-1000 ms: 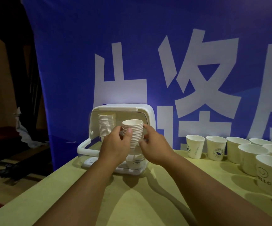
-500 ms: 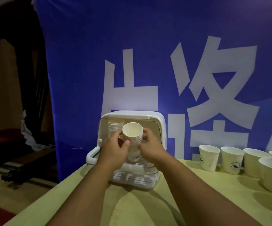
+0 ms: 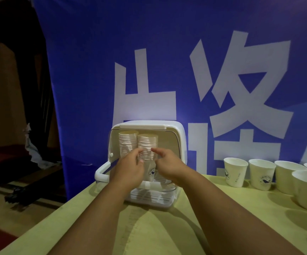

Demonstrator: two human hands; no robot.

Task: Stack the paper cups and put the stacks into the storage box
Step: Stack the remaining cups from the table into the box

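stack [image 3: 147,144]: likely light, thin paper, crushes easily; hold mid-side, gently
left hand [image 3: 128,168]: curled on stack
right hand [image 3: 167,166]: blurred, cannot tell grip

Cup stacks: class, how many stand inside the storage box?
2. The left stack stands at the back left of the storage box; the right stack stands beside it, between the left hand and right hand. The hands could hide more lower down.
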